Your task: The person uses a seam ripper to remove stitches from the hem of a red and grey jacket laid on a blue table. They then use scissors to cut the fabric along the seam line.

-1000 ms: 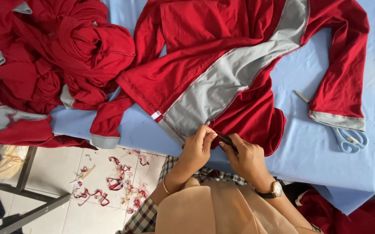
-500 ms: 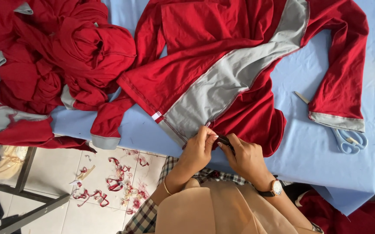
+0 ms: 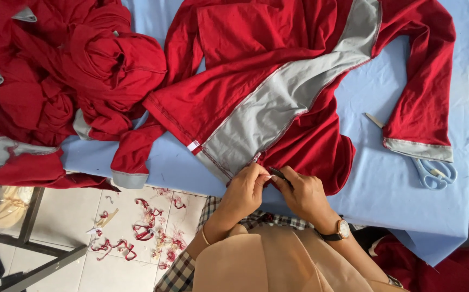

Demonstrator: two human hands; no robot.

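A red long-sleeved shirt with a grey side panel [image 3: 277, 103] lies spread on the table's light blue cloth [image 3: 391, 189]. My left hand [image 3: 245, 189] pinches the shirt's hem at the seam where grey meets red. My right hand [image 3: 304, 192], with a wristwatch on its wrist, holds a small dark cutting tool [image 3: 276, 173] against the same spot on the hem. Both hands touch near the table's front edge.
A heap of red and grey garments [image 3: 56, 86] fills the table's left side. Light blue scissors [image 3: 434, 172] lie partly under the shirt's right cuff. Red fabric scraps [image 3: 142, 230] litter the tiled floor below, beside a metal frame [image 3: 28, 232].
Both hands stay at the hem; the fingers shift only slightly along the seam. The shirt has not moved.
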